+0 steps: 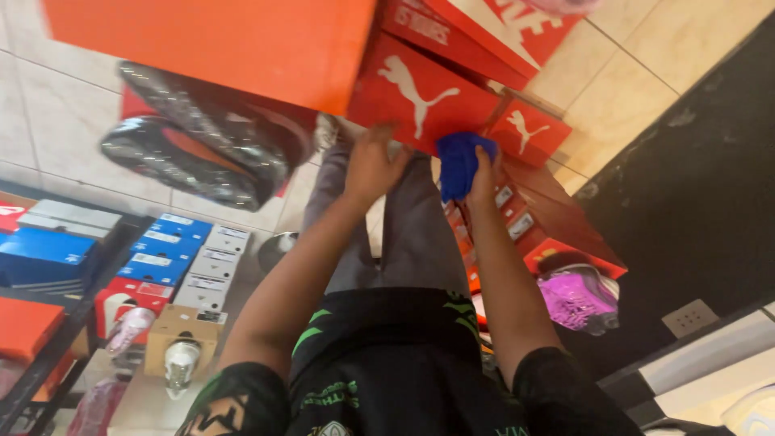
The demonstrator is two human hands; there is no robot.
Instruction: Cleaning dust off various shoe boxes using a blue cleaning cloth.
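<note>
Head cam, view tilted down over the body. Left hand (373,165) was seen pressed flat, fingers spread wide, against the lower edge of a red shoebox (420,93); nothing was gripped, palm contact only as far as could be told. Right hand (483,173) was closed around a blue cloth (457,164), bunched, held against the same box's edge just beside the left hand. Cloth lay between the two hands, touching the right, slightly apart from the left.

Key relation: red shoebox was located directly ahead of both hands, beyond the fingertips, long axis running across from left-hand side toward right-hand side and angled away. Both hands were at the box; the left was nearer its mid-face, the right nearer its end panel (529,129).

An orange box (218,44) was seen further off past the left hand, overlapping the red one's top. A black sports shoe (202,149) was noted to the outside of the left forearm. More red boxes (557,218) were stacked outside the right forearm, w/ a purple shoe (580,299) nearer the right elbow. Blue and white boxes (182,254) on a rack were noted below the left arm, well apart. Grey trousers and black shirt w/ green print were visible btwn the arms. Tiled floor (64,121) behind.
</note>
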